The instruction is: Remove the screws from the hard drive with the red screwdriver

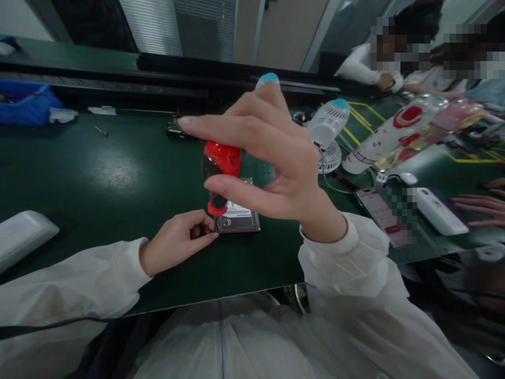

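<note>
Right hand (282, 150) loosely grips screwdriver (216, 164); left hand (177, 240) curls beside hard drive (241, 223).

Bench: dark green top (79, 179) spans the scene left to right, its near edge slightly slanted. A pale patch of light (118, 173) lies on the left part (soft-edged, presumably a reflection). Yellow lines (361, 119) mark the far right of the surface. Far side: a green ledge (47, 58) at left, a long black rail (173, 64) beside it. Beyond: pale wall (16, 21) at far left, dark panel (94, 23), window blinds (153, 26) with horizontal slats, then a beige panel (292, 31) and light frame strip (321, 34). Room lighting subdued.
</note>
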Demonstrator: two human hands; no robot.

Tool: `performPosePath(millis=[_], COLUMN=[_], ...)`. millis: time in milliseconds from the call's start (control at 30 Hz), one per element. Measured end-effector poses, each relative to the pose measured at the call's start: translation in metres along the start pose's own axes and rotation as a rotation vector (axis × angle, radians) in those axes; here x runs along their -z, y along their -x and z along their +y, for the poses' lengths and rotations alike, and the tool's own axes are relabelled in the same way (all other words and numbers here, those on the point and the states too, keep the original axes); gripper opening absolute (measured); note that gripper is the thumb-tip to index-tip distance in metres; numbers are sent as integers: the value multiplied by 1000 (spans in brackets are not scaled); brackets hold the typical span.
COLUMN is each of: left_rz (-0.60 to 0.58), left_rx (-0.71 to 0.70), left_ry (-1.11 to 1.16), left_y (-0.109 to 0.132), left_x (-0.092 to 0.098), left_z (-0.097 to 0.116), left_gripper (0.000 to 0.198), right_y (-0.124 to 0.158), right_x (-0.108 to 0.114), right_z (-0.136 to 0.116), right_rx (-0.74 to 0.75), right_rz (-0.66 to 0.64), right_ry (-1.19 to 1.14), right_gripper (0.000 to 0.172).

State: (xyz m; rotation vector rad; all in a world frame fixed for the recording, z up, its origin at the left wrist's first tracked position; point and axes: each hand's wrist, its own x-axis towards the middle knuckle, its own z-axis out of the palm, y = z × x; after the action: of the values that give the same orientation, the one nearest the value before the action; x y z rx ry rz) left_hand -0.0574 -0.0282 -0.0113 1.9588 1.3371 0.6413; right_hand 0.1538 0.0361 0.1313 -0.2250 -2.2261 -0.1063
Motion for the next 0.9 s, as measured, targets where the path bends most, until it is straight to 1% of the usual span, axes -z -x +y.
performPosePath(millis=[33, 100, 233, 400, 567, 733, 833, 900], left_rz=[1, -6, -14, 0, -12, -3, -6, -14], left_rx=[1, 4, 4, 0, 4, 0, 6, 11], left_ry=[-4, 1, 19, -9, -5, -5, -6, 6], left_y=[0, 0, 1, 0, 0, 0, 0, 1], left_x=[0, 0, 0, 0, -1, -1, -1, -2], left_z=[0, 0, -2, -3, -4, -4, -5, -5], left_gripper=[19, 19, 19, 19, 20, 18, 19, 20], right_y=[0, -1, 0, 2, 2, 3, 4, 4], right_x=[0, 0, 0, -1, 0, 2, 1, 1], right_z=[0, 0, 1, 1, 1, -1, 1, 2], right_rx=[-3, -1, 11, -32, -25, -72, -78, -51], right_rz=[18, -2, -46, 3, -97, -48, -31, -65], right_ry=[28, 33, -62, -14, -127, -13, -109, -205], right_gripper=[51, 50, 57, 52, 59, 47, 44, 46])
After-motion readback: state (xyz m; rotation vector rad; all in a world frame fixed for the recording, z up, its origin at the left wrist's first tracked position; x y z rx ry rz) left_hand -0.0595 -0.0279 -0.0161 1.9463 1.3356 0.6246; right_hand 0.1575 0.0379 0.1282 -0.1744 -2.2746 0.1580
